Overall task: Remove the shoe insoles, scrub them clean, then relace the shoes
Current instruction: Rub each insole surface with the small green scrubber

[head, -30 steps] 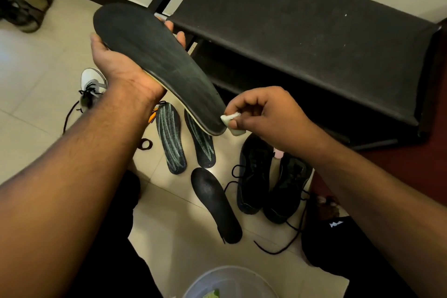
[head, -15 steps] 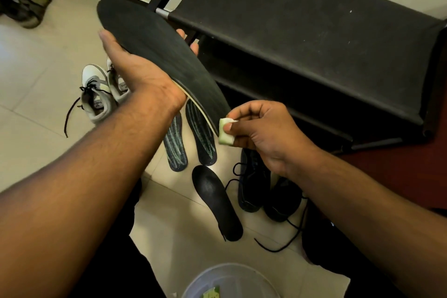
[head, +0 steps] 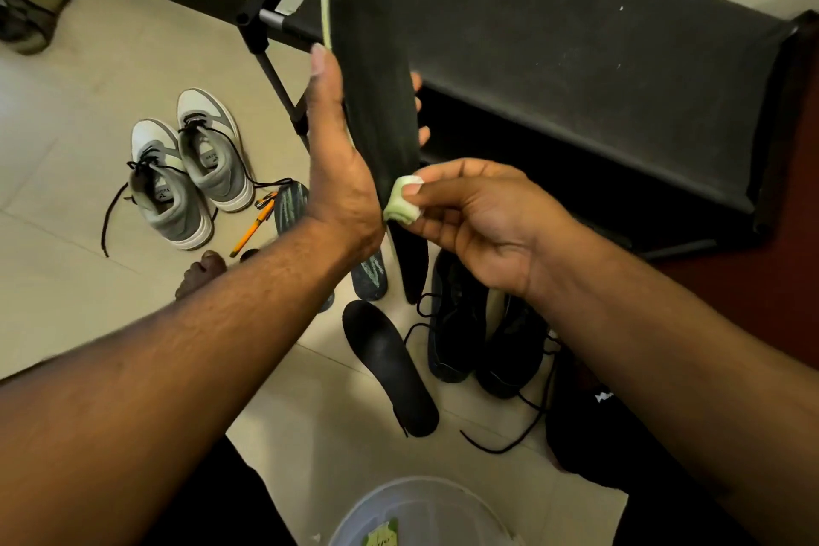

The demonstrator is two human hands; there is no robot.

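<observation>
- My left hand [head: 341, 173] holds one insole [head: 376, 80] upright before the rack [head: 576, 58].
- Another insole [head: 390, 368] lies on the floor [head: 88, 102], left of the laced shoes [head: 483, 332].
- A bowl [head: 421, 510] sits nearest me.

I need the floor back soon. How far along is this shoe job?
Done: insoles are out; one black insole and two patterned ones lie on the floor. In hand: the left hand holds a black insole while the right hand pinches a pale sponge against it. Left: the black shoes lie with laces loose.

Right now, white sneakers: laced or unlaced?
Laced. Both white sneakers stand upright on the floor with black laces threaded, ends trailing loose.
</observation>
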